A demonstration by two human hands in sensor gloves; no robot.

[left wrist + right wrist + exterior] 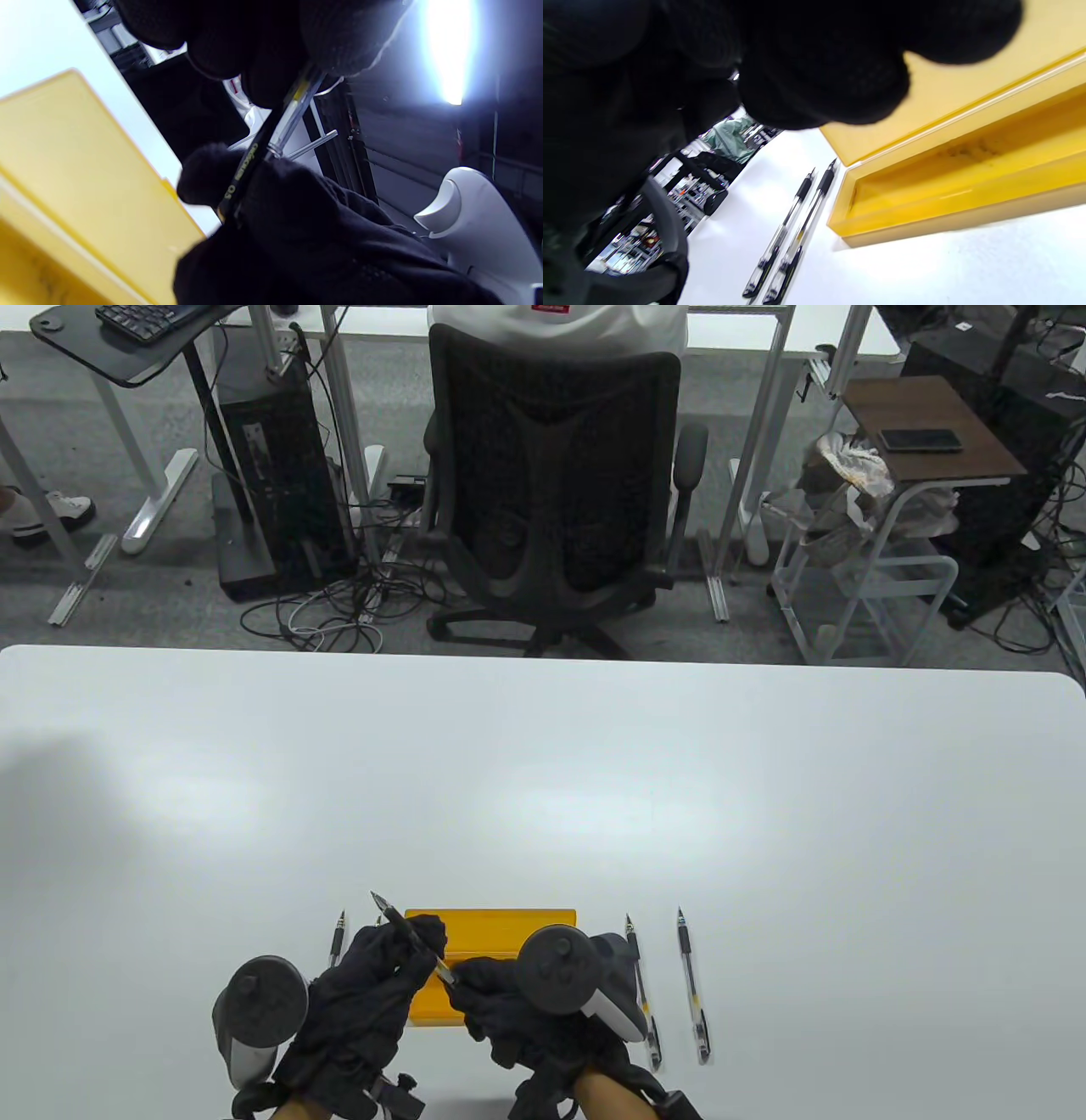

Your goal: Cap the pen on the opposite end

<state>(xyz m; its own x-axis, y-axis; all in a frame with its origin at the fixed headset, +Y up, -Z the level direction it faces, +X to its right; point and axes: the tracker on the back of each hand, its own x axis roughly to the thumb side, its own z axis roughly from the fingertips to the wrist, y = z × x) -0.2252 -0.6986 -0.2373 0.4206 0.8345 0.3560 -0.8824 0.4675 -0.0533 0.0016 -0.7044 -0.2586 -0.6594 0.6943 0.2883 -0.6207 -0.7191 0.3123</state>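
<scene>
My left hand grips a clear-barrelled pen above the table, its bare tip pointing up and to the far left. My right hand pinches the black pen cap, marked 0.5, at the pen's rear end. In the left wrist view the clear barrel runs from my left fingers down into the cap between my right fingers. How far the cap sits on the barrel is hidden. The right wrist view shows mostly dark glove.
An open yellow pen box lies under both hands; it also shows in the left wrist view and the right wrist view. Two pens lie right of it, two more left of it.
</scene>
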